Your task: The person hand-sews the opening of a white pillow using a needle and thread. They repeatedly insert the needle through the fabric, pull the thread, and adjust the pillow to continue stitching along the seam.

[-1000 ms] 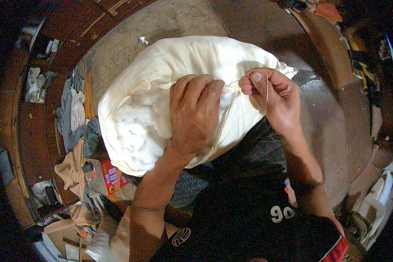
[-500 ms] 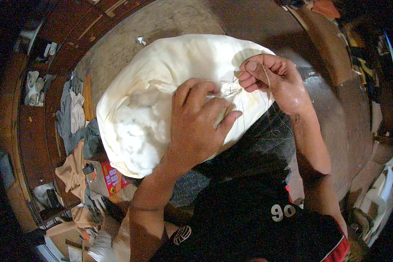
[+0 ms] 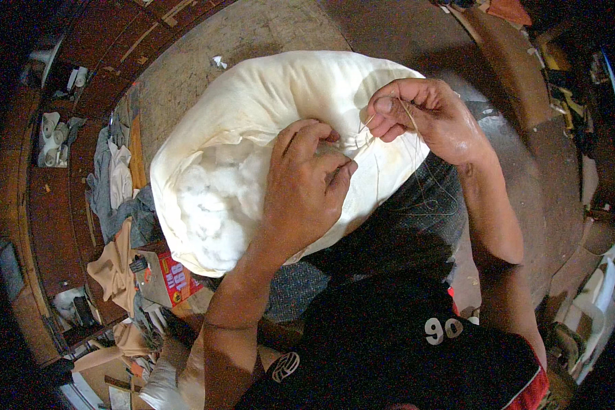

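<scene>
Big cream pillow [image 3: 253, 116] fills the centre, resting on the lap; no passage across it. Left hand [image 3: 307, 188] presses flat on its near edge, right hand [image 3: 424, 116] pinched just beside it, a taut thread [image 3: 372, 140] spanning the small gap between them, so that gap is blocked. Left side crowded: heaped clothes [image 3: 119, 198] and a cardboard box [image 3: 167, 277] close against the pillow. Free room: bare floor [image 3: 253, 31] beyond the pillow's far edge, and floor to the right of the right forearm.
</scene>
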